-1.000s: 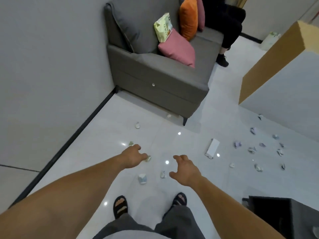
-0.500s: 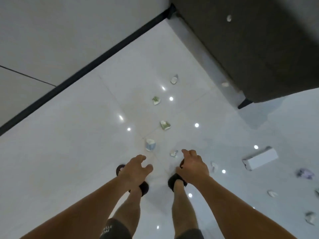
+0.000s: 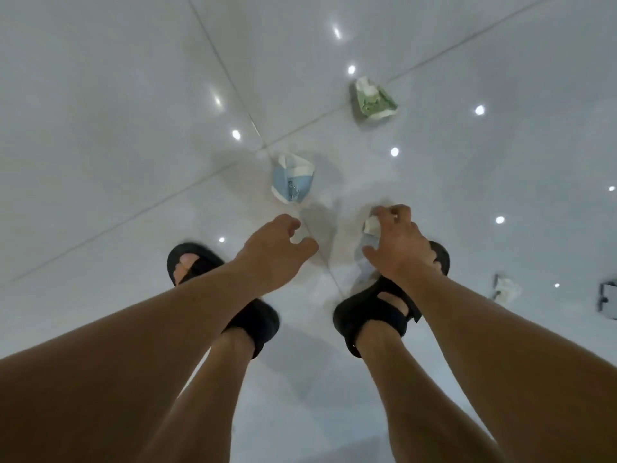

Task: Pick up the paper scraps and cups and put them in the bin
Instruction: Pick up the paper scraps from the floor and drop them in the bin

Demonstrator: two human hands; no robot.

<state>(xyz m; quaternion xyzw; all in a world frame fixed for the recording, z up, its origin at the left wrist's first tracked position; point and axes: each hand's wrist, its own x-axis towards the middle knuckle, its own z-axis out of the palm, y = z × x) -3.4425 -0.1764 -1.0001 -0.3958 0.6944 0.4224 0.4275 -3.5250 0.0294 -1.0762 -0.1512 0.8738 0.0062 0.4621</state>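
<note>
My right hand [image 3: 399, 248] reaches down to the white tiled floor and pinches a small white paper scrap [image 3: 371, 226] between its fingertips. My left hand [image 3: 277, 250] hovers beside it with loosely curled fingers and holds nothing. A crushed blue and white paper cup [image 3: 292, 182] lies on the floor just beyond my left hand. Farther off to the right lies a crushed green and white paper cup [image 3: 372, 101]. The bin is out of view.
My two feet in black sandals [image 3: 377, 315] stand on the glossy tiles right under my hands. Another white paper scrap [image 3: 507, 289] lies at the right, and a dark object [image 3: 608, 299] shows at the right edge.
I have bent much lower, so the floor fills the view and the sofa is gone. My right hand has dropped onto the white scrap and taken it in its fingertips.
</note>
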